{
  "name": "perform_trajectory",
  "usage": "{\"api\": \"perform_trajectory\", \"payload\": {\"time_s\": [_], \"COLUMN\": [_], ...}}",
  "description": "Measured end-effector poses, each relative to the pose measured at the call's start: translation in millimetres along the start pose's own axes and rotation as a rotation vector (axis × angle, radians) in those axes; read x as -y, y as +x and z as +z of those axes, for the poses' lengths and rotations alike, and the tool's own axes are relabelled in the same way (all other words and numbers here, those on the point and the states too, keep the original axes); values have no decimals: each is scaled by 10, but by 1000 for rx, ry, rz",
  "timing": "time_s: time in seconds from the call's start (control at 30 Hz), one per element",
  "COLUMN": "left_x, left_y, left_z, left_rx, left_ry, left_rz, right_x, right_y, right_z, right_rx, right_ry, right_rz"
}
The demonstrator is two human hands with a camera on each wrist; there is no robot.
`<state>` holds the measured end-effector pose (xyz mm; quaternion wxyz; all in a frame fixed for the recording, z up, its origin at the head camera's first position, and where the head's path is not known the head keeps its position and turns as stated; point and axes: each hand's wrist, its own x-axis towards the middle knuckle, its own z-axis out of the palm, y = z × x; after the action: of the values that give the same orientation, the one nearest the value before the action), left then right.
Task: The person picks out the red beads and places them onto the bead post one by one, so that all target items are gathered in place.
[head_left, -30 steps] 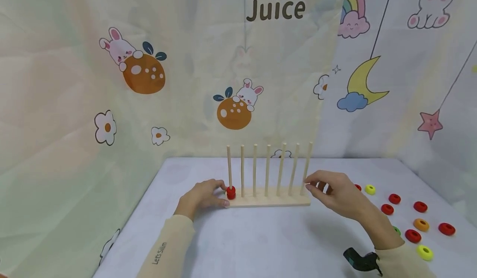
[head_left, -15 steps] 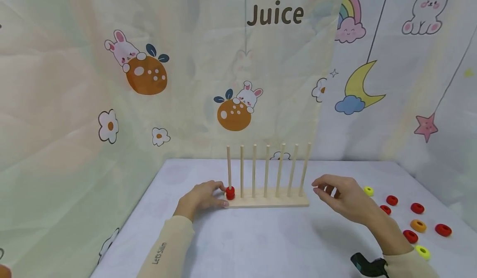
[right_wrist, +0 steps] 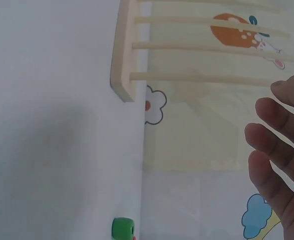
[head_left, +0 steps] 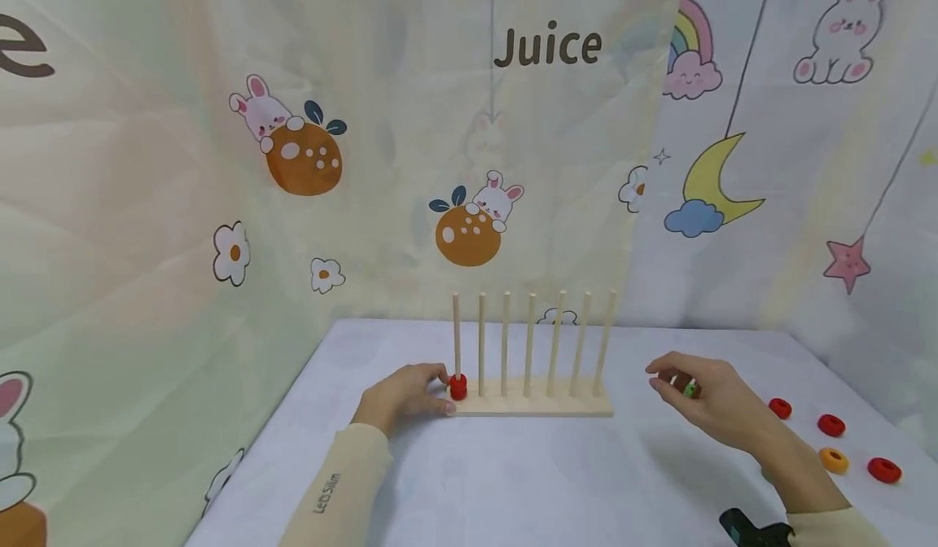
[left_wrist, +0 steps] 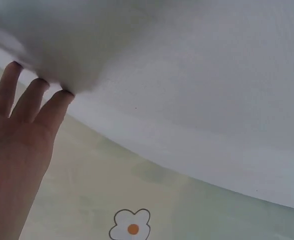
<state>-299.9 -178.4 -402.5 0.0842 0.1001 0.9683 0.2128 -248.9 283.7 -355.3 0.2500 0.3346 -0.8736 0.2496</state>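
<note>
A wooden peg stand (head_left: 535, 405) with a row of several upright pegs stands on the table. Red beads (head_left: 458, 387) sit low on its leftmost peg. My left hand (head_left: 401, 396) holds the base's left end between thumb and fingers; three of its fingertips touch the tabletop in the left wrist view. To the right of the stand, my right hand (head_left: 711, 400) hovers with loosely bent fingers (right_wrist: 274, 145), and nothing shows between them. A green bead (right_wrist: 122, 228) lies on the table in the right wrist view; in the head view green shows through the hand's gap.
Right of the right hand lie red beads (head_left: 831, 425) and an orange bead (head_left: 834, 461); the forearm may hide others. A black strap-like device (head_left: 755, 529) sits at the right wrist. A printed curtain (head_left: 381, 229) hangs behind the white table (head_left: 528, 482).
My right hand has moved away from the rightmost peg, rightward toward the loose beads. The left hand stays at the stand's left end. The head view has tilted slightly upward.
</note>
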Motion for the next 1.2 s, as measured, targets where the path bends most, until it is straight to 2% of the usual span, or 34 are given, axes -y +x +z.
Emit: {"api": "perform_trajectory", "payload": {"time_s": [0.1,0.3,0.4,0.7,0.8,1.2], "left_x": [17,21,11,22,17,52], "left_y": [21,37,49,86,96,74], "left_z": [4,-26,-46,-5,1,-33], "left_rx": [-1,-7,-12,12,14,9], "left_ry": [11,30,24,4,3,12], "left_rz": [-2,17,8,-26,-19,3], "right_x": [-67,-241,-326,-560,-614,-733], "right_y": [-43,-109,-125,-256,-298,-396], "right_z": [1,-58,-97,-166,-231,-361], "right_rx": [7,-28,-24,46,75,289], "right_ry": [-9,-34,-50,-123,-146,-115], "right_rz": [11,-23,-8,88,138,364]}}
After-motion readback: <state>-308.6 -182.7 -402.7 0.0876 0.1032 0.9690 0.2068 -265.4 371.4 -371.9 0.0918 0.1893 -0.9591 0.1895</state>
